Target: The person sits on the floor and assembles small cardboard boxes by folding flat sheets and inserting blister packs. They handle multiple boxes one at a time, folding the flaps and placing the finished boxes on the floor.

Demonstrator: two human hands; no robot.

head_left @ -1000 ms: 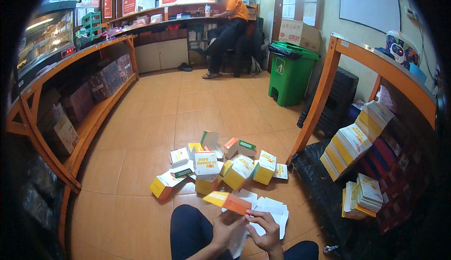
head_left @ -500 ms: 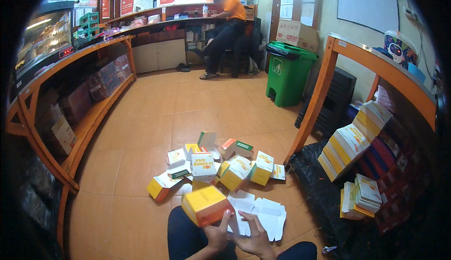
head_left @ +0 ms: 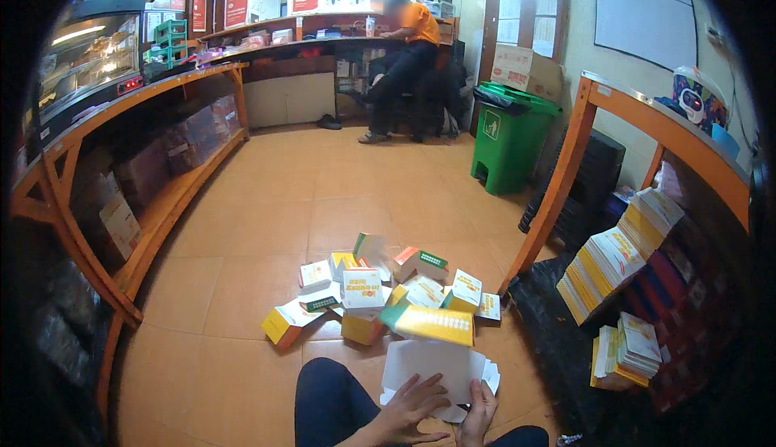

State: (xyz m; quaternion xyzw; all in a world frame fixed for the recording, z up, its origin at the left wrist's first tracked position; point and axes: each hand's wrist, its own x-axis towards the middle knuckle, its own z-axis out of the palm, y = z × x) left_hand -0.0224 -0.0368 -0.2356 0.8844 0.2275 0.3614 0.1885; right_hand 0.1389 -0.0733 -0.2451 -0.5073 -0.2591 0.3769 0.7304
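Note:
A white-faced sheet of carton [head_left: 440, 364] is raised over my lap. My left hand [head_left: 414, 406] lies across its lower part, fingers spread and open. At its right side my right hand [head_left: 478, 411] pinches the edge. Just beyond it shows a slightly blurred yellow carton [head_left: 432, 325] with a green end; I cannot tell if the two are joined. More white carton pieces [head_left: 491, 376] stick out behind my right hand. Folded boxes in white, yellow, orange and green form a loose pile on the floor, among them an upright white-topped box [head_left: 363, 289].
Stacked flat cartons [head_left: 602, 273] and a smaller stack [head_left: 626, 350] lie at the right, under an orange-framed table [head_left: 558, 180]. A green bin [head_left: 511, 144] stands behind. An orange-edged shelf [head_left: 178, 204] runs along the left. A person in orange [head_left: 416, 27] sits at the far counter.
The yellow and orange box has left my left hand. My hands have shifted right and now handle a white-faced carton. A yellow and green carton shows beyond it. The view has shifted slightly.

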